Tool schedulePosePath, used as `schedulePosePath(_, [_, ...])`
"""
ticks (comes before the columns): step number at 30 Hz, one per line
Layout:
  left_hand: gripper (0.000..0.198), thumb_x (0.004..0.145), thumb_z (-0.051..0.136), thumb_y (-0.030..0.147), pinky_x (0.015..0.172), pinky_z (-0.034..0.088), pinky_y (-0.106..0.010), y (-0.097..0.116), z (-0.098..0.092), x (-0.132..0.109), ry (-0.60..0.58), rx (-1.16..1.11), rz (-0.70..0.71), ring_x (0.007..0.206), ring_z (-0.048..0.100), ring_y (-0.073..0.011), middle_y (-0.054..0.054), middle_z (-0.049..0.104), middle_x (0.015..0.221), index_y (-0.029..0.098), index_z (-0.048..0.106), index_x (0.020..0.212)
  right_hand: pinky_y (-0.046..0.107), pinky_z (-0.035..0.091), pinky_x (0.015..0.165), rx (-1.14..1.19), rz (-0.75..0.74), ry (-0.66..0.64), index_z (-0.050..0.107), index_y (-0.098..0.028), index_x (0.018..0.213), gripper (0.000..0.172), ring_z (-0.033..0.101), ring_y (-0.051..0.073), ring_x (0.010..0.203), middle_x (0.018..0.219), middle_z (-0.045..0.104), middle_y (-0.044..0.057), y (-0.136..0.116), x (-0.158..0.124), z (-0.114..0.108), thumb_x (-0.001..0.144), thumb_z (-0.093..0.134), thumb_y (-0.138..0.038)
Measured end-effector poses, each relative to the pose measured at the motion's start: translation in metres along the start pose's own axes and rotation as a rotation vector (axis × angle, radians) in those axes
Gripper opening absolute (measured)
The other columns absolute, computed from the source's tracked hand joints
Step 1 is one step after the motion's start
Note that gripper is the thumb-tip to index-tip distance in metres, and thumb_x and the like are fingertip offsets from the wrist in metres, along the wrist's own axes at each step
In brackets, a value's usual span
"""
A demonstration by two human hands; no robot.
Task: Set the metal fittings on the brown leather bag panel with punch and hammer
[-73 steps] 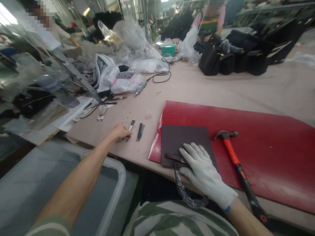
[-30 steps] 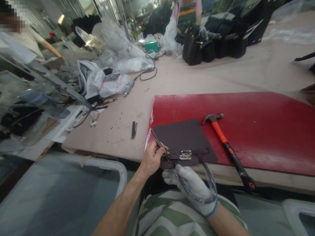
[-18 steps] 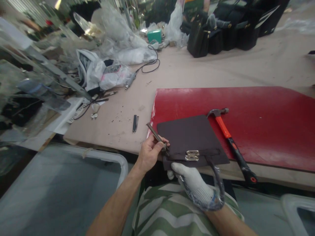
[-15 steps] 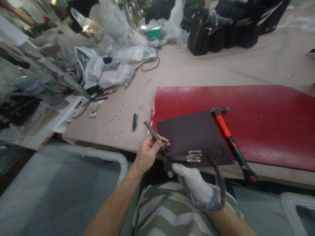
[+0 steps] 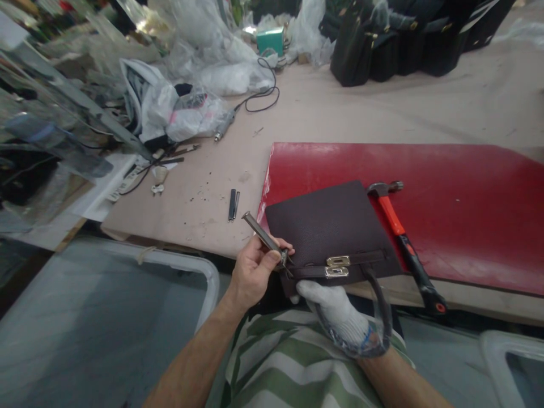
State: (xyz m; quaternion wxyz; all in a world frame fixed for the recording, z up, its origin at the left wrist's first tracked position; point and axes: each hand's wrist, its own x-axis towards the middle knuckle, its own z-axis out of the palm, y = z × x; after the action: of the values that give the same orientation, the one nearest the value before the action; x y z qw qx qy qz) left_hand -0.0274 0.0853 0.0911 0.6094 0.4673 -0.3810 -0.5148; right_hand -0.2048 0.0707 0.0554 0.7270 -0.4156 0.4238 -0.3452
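Observation:
A dark brown leather handbag [image 5: 327,221] lies flat, its large panel over the near edge of the red board. Two shiny metal clasp plates [image 5: 338,266] sit on its strap. My left hand [image 5: 253,272], bare, pinches a metal rod tool [image 5: 259,231] with a flat top end. The tool's thin pronged tip is at the bag's left side, by the strap end; whether it touches cannot be made out. My right hand [image 5: 335,311] wears a white glove and grips the bag's near edge, its fingers hidden beneath. The plastic-wrapped handle [image 5: 385,317] loops over the right wrist.
A hammer [image 5: 395,226] with an orange and black handle lies right of the bag on the red board [image 5: 467,209]. Two small dark bars [image 5: 233,205] lie left. Behind are a corded pen-like tool [image 5: 224,126], plastic bags [image 5: 191,113] and black handbags [image 5: 391,51]. A grey bin [image 5: 204,272] stands below left.
The view has shifted slightly. The rod tool in my left hand is angled a little differently, its top end further left. Both hands keep their holds.

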Motion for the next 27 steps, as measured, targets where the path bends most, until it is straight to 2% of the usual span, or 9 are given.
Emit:
schedulePosePath(2, [0.026, 0.093, 0.065, 0.039, 0.089, 0.057, -0.032, -0.001, -0.001, 0.0, -0.008, 0.037, 0.021, 0.097, 0.072, -0.0215, -0.009, 0.072, 0.104, 0.016, 0.061, 0.105, 0.038, 0.053, 0.074, -0.008, -0.007, 0.002, 0.068, -0.02, 0.077, 0.025, 0.057, 0.021, 0.071, 0.071, 0.065, 0.004, 0.0, 0.002, 0.0, 0.069, 0.08, -0.039])
schedulePosePath(5, [0.022, 0.095, 0.062, 0.036, 0.091, 0.055, -0.033, -0.003, -0.002, 0.0, -0.021, 0.078, 0.041, 0.099, 0.071, -0.0211, -0.008, 0.071, 0.106, 0.017, 0.062, 0.107, 0.039, 0.053, 0.083, -0.03, -0.027, 0.06, 0.069, -0.021, 0.085, 0.029, 0.06, 0.022, 0.081, 0.085, 0.069, 0.005, 0.002, 0.003, -0.001, 0.066, 0.083, -0.038])
schedulePosePath(11, [0.022, 0.096, 0.059, 0.037, 0.091, 0.054, -0.031, -0.004, 0.001, -0.001, 0.007, 0.201, 0.057, 0.099, 0.07, -0.0201, -0.008, 0.071, 0.106, 0.018, 0.063, 0.106, 0.035, 0.05, 0.063, -0.021, 0.023, -0.104, 0.066, -0.016, 0.083, 0.027, 0.057, 0.018, 0.062, 0.071, 0.065, 0.005, 0.004, 0.001, -0.001, 0.08, 0.072, -0.042])
schedulePosePath(14, [0.022, 0.096, 0.06, 0.038, 0.089, 0.054, -0.03, -0.004, 0.002, -0.001, 0.018, 0.267, 0.055, 0.098, 0.07, -0.0196, -0.008, 0.072, 0.105, 0.018, 0.063, 0.105, 0.031, 0.044, 0.055, -0.103, 0.04, -0.07, 0.061, -0.016, 0.074, 0.033, 0.052, 0.016, 0.055, 0.062, 0.06, 0.004, -0.004, -0.002, 0.001, 0.077, 0.072, -0.047])
schedulePosePath(17, [0.025, 0.094, 0.061, 0.041, 0.087, 0.056, -0.029, -0.004, 0.005, 0.0, 0.03, 0.222, 0.025, 0.095, 0.072, -0.0198, -0.008, 0.073, 0.102, 0.018, 0.062, 0.103, 0.029, 0.039, 0.051, -0.185, 0.074, -0.037, 0.053, -0.018, 0.062, 0.036, 0.046, 0.013, 0.051, 0.055, 0.054, 0.002, -0.015, -0.003, 0.002, 0.074, 0.072, -0.047])
schedulePosePath(20, [0.028, 0.093, 0.063, 0.044, 0.083, 0.058, -0.028, -0.001, 0.009, 0.002, 0.054, 0.136, -0.001, 0.093, 0.073, -0.0198, -0.008, 0.072, 0.099, 0.017, 0.061, 0.1, 0.029, 0.038, 0.049, -0.165, 0.048, -0.063, 0.052, -0.02, 0.063, 0.033, 0.043, 0.013, 0.05, 0.056, 0.052, 0.001, -0.023, -0.002, 0.002, 0.072, 0.072, -0.045])
schedulePosePath(22, [0.029, 0.092, 0.064, 0.044, 0.082, 0.058, -0.028, 0.001, 0.011, 0.002, 0.062, 0.103, -0.003, 0.092, 0.073, -0.0195, -0.008, 0.072, 0.099, 0.016, 0.06, 0.1, 0.03, 0.041, 0.05, -0.139, 0.025, -0.092, 0.058, -0.02, 0.074, 0.028, 0.044, 0.014, 0.052, 0.063, 0.056, 0.001, -0.026, 0.0, 0.002, 0.07, 0.073, -0.044])
schedulePosePath(24, [0.028, 0.093, 0.064, 0.043, 0.083, 0.058, -0.028, 0.003, 0.012, 0.0, 0.06, 0.113, 0.012, 0.092, 0.073, -0.0193, -0.009, 0.072, 0.1, 0.016, 0.06, 0.101, 0.033, 0.048, 0.059, -0.139, 0.017, -0.112, 0.064, -0.02, 0.086, 0.03, 0.049, 0.016, 0.058, 0.074, 0.063, 0.003, -0.028, 0.0, 0.003, 0.068, 0.074, -0.043])
schedulePosePath(27, [0.025, 0.095, 0.061, 0.04, 0.086, 0.058, -0.028, 0.003, 0.011, -0.005, 0.065, 0.174, 0.062, 0.094, 0.073, -0.0197, -0.008, 0.071, 0.102, 0.016, 0.061, 0.103, 0.035, 0.05, 0.068, -0.156, 0.025, -0.118, 0.067, -0.021, 0.091, 0.032, 0.053, 0.019, 0.066, 0.079, 0.065, 0.005, -0.031, 0.0, 0.003, 0.069, 0.076, -0.043])
